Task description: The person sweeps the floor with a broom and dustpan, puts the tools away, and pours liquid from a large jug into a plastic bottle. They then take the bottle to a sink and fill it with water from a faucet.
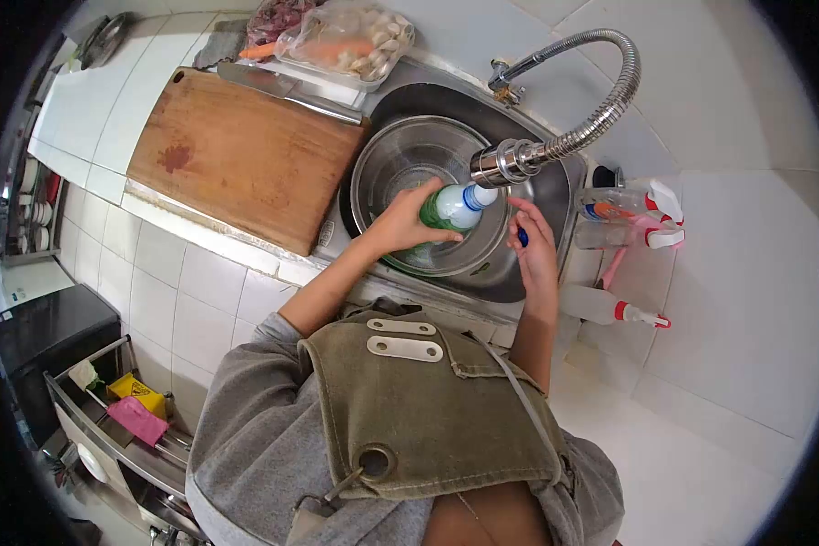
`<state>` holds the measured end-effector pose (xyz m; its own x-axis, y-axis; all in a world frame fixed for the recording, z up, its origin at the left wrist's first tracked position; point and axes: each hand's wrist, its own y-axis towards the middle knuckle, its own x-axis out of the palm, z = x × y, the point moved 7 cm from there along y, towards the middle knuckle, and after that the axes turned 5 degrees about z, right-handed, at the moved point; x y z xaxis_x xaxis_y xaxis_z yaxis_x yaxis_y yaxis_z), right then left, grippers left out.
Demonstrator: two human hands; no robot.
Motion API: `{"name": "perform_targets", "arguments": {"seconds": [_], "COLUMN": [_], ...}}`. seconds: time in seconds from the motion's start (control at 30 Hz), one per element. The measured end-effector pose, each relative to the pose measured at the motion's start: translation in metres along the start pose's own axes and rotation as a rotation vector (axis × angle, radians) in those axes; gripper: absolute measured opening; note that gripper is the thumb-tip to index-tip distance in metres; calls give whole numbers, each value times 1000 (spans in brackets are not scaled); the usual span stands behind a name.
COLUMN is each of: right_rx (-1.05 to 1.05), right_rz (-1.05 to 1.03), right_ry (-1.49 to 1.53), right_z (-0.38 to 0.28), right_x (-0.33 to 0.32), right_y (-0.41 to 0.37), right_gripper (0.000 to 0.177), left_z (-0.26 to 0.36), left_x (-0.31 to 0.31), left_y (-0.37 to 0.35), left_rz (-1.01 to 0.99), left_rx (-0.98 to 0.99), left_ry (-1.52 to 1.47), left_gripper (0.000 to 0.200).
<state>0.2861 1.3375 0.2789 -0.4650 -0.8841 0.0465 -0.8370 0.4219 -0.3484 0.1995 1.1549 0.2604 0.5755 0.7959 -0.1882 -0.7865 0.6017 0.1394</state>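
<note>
A bottle [448,209] with a green label and a blue neck ring is tilted over the sink, its mouth close to the end of the metal faucet [508,164]. Around its body my left hand [408,218] is wrapped. My right hand [534,241] is to the right of the bottle, holding a small dark blue cap [522,237] against the fingers. Beneath the bottle, a round metal strainer bowl [369,173] sits in the steel sink [555,196]. Part of the bottle's lower end is hidden by my left hand.
Left of the sink lies a wooden cutting board [246,155], with a knife [291,94] along its back edge. Behind it are bagged garlic and carrots [355,45]. Several spray bottles [596,305] stand to the right. A rack [109,437] is at the lower left.
</note>
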Motion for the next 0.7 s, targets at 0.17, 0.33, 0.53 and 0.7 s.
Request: {"name": "perform_targets", "arguments": {"seconds": [0.17, 0.33, 0.53, 0.7], "right_rx": [20, 8, 7, 28], "right_rz": [-1, 6, -26, -17], "right_ry": [-8, -31, -23, -18], "right_z": [-3, 0, 2, 5], "right_x": [2, 1, 4, 1], "right_y": [-2, -1, -2, -1], "right_gripper": [27, 27, 27, 27], "left_z": [1, -1, 2, 0], "left_x": [0, -1, -2, -2], "left_y": [2, 1, 1, 1], "left_rz": [3, 20, 27, 32], "left_rx": [11, 14, -4, -4], "left_ry": [1, -22, -38, -55], "left_gripper": [61, 57, 55, 55]}}
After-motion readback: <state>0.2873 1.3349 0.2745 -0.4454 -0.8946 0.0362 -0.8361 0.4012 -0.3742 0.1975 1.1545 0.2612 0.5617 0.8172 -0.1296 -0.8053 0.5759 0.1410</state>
